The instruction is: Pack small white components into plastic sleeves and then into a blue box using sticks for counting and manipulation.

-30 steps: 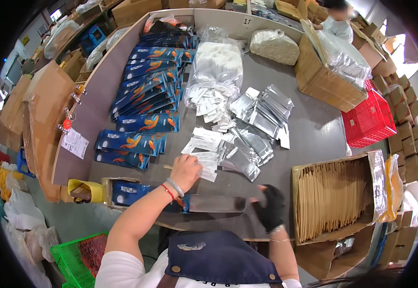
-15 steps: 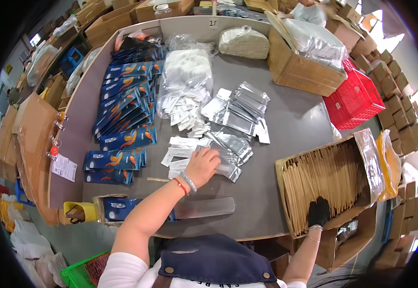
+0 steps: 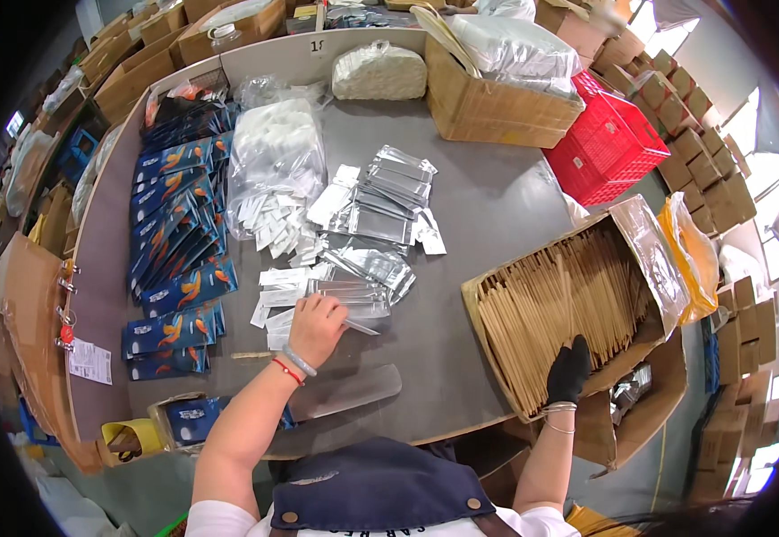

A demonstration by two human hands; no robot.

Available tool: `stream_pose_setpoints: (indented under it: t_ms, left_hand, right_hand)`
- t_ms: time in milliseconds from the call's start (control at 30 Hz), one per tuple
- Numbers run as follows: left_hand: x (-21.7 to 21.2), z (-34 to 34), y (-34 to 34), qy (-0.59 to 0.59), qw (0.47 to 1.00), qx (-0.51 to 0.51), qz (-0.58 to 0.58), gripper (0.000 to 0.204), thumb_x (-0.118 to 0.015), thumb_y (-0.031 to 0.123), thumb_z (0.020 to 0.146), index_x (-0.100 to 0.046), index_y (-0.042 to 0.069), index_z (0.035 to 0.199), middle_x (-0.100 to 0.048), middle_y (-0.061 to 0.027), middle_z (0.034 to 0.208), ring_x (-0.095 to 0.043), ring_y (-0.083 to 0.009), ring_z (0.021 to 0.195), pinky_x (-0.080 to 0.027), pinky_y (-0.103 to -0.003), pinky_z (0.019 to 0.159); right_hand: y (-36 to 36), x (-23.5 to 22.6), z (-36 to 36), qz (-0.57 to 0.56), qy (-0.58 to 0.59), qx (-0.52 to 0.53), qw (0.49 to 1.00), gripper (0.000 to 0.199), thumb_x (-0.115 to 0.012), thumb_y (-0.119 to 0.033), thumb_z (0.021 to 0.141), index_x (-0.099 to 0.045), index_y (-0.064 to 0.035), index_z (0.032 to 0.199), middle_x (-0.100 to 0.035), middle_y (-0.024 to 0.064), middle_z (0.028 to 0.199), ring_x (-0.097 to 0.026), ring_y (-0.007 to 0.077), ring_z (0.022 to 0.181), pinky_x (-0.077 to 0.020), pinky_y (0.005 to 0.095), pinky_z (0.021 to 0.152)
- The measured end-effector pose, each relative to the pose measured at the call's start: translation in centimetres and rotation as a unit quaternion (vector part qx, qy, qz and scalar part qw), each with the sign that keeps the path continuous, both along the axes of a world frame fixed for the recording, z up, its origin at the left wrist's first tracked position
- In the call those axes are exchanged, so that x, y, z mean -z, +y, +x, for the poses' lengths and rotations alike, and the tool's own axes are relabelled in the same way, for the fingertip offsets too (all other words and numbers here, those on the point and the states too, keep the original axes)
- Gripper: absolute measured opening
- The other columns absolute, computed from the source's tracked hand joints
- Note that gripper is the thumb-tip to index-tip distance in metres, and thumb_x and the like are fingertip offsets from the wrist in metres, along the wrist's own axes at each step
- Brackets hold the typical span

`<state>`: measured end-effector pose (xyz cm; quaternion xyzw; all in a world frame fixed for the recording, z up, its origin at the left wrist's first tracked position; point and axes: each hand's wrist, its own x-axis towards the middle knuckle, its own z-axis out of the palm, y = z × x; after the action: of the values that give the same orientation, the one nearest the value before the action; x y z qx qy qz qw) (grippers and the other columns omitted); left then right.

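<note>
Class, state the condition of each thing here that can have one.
Brown cardboard box, front right: open, packed with thin brown strips
Brown cardboard box, back: open, overfilled
Flat blue pouches: piled, overlapping
Flat silver packets: loosely heaped
Bare left hand: fingers curled over packets
Black-gloved right hand: at strips

Bright, even light, blown-out windows (image 3: 662, 40) at upper right, edges bowed toward a dark rim

A pale, rounded block (image 3: 378, 72), apparently wrapped in clear film, stands at the rear of the dark grey counter (image 3: 497, 206). To its right, a brown cardboard box (image 3: 492, 115) contains a plastic-wrapped stack (image 3: 519, 49). A red plastic crate (image 3: 611, 148) stands right of that box. A white printed sheet (image 3: 90, 362) hangs on the pale left partition (image 3: 103, 242).
</note>
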<state>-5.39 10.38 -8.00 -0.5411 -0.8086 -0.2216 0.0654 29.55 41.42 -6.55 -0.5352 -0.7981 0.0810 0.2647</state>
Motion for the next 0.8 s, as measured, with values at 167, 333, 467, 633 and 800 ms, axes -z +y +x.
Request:
stream_pose_setpoints:
  t_ms: [167,333,467,633,800]
  left_hand:
    - [1.6,-0.5,-0.7,0.028,0.999,0.024,0.029,0.036,-0.079,0.015,0.066,-0.063,0.012,0.098,-0.059,-0.0028,0.100,-0.054,-0.0256,0.098,-0.042,-0.040,0.083]
    - [-0.3,0.6,0.1,-0.008,1.000,0.012,0.017,0.043,-0.080,0.018,0.064,-0.064,0.013,0.104,-0.058,-0.0034,0.102,-0.054,-0.0255,0.100,-0.042,-0.040,0.085]
    - [0.3,0.4,-0.7,-0.015,1.000,0.004,-0.013,0.049,-0.082,0.018,0.061,-0.065,0.013,0.106,-0.058,-0.0038,0.103,-0.053,-0.0261,0.103,-0.041,-0.041,0.085]
    - [0.4,0.8,-0.1,0.014,1.000,0.012,0.002,0.050,-0.083,0.016,0.059,-0.065,0.012,0.105,-0.058,-0.0044,0.102,-0.053,-0.0264,0.102,-0.042,-0.041,0.085]
    - [0.3,0.9,-0.2,-0.001,1.000,0.017,-0.013,0.052,-0.083,0.016,0.060,-0.064,0.011,0.108,-0.058,-0.0022,0.103,-0.052,-0.0249,0.102,-0.042,-0.042,0.084]
  right_hand:
    - [-5.1,-3.0,-4.6,-0.028,0.201,-0.075,0.976,0.017,-0.053,-0.012,0.096,-0.055,0.0031,0.091,-0.061,0.0113,0.085,-0.058,0.0220,0.078,-0.0473,0.0353,0.073]
    - [-11.8,-4.6,-8.4,-0.157,0.298,-0.204,0.919,0.010,-0.052,-0.009,0.098,-0.058,-0.0007,0.096,-0.060,0.0051,0.083,-0.057,0.0147,0.080,-0.0473,0.0292,0.074]
    - [-16.0,-1.0,-11.0,-0.183,0.330,-0.276,0.884,0.009,-0.050,-0.006,0.098,-0.059,-0.0029,0.098,-0.061,0.0060,0.094,-0.057,0.0156,0.084,-0.0467,0.0297,0.077]
    - [-18.2,2.5,-11.6,-0.239,0.368,-0.227,0.869,0.010,-0.049,-0.003,0.098,-0.056,-0.0044,0.104,-0.063,0.0060,0.097,-0.056,0.0132,0.084,-0.0465,0.0279,0.079]
    - [-17.9,5.0,-11.1,-0.300,0.362,-0.196,0.860,0.011,-0.052,-0.009,0.098,-0.058,-0.0035,0.105,-0.063,0.0054,0.089,-0.056,0.0127,0.079,-0.0472,0.0271,0.073]
